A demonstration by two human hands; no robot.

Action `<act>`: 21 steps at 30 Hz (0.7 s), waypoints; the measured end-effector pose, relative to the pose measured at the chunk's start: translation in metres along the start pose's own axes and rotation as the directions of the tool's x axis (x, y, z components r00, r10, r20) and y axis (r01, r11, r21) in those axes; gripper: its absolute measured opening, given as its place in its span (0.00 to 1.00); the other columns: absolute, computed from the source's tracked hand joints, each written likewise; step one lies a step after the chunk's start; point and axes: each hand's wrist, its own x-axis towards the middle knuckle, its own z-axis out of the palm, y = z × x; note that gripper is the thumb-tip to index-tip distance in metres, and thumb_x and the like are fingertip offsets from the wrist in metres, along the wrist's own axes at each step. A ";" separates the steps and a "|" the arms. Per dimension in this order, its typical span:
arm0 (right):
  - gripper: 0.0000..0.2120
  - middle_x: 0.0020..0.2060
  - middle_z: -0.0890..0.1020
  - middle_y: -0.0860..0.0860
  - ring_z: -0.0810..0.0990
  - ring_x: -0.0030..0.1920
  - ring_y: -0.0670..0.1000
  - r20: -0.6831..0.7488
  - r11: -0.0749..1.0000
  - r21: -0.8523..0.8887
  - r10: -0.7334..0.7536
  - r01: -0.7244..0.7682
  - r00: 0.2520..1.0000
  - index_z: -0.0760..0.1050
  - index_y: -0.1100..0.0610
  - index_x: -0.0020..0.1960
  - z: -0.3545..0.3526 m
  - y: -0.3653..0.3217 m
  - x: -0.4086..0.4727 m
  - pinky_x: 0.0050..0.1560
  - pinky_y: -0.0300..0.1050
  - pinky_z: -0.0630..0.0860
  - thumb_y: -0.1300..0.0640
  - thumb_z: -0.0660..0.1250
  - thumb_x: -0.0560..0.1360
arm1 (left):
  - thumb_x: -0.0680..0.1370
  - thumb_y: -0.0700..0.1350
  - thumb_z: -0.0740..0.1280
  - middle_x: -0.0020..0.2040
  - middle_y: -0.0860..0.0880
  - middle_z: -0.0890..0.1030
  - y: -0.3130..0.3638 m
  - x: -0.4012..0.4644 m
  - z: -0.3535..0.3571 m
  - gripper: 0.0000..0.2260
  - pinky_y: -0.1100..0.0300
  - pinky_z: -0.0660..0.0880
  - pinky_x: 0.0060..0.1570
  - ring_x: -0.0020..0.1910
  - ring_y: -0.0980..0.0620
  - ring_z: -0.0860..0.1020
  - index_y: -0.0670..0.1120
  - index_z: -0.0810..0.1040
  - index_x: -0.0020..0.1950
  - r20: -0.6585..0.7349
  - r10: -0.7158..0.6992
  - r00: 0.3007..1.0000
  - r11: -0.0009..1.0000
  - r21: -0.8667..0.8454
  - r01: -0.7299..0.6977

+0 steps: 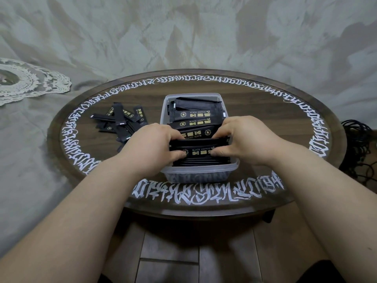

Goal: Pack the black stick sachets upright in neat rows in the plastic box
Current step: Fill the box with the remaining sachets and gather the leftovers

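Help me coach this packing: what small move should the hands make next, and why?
Probably press the held bundle down and toward the near wall of the box, then let go. Both the left hand and the right hand grip it at its ends, above the near row, while sachets behind it lie tilted and a loose pile waits on the table.

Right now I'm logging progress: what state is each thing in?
Plastic box: open, partly packed.
Bundle of sachets: gripped at both ends, inside the box.
Loose sachets: scattered heap on the table.
Left hand: grips the bundle.
Right hand: grips the bundle.
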 end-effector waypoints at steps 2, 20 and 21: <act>0.16 0.46 0.80 0.47 0.78 0.47 0.51 -0.015 1.000 0.028 0.000 0.001 1.000 0.82 0.51 0.53 0.001 0.001 0.001 0.48 0.48 0.74 0.43 0.71 0.70 | 0.75 0.52 0.71 0.52 0.55 0.81 -0.002 -0.002 0.000 0.13 0.55 0.72 0.56 0.53 0.53 0.76 0.54 0.80 0.58 -0.040 -0.029 0.999 0.997 -0.071 0.026; 0.17 0.48 0.82 0.43 0.79 0.49 0.43 0.058 0.986 0.168 0.009 -0.019 0.998 0.80 0.47 0.57 -0.011 -0.008 -0.018 0.49 0.34 0.68 0.48 0.74 0.69 | 0.73 0.48 0.74 0.50 0.61 0.80 0.000 -0.016 -0.013 0.18 0.72 0.66 0.51 0.50 0.64 0.75 0.58 0.78 0.62 0.087 -0.016 0.996 0.987 -0.160 0.029; 0.16 0.48 0.82 0.42 0.79 0.49 0.42 0.056 0.984 0.179 0.013 -0.023 0.998 0.80 0.47 0.56 -0.011 -0.008 -0.019 0.50 0.34 0.67 0.48 0.74 0.69 | 0.73 0.48 0.74 0.51 0.61 0.80 0.000 -0.016 -0.012 0.18 0.71 0.66 0.51 0.50 0.64 0.75 0.58 0.78 0.61 0.079 -0.018 0.997 0.986 -0.164 0.031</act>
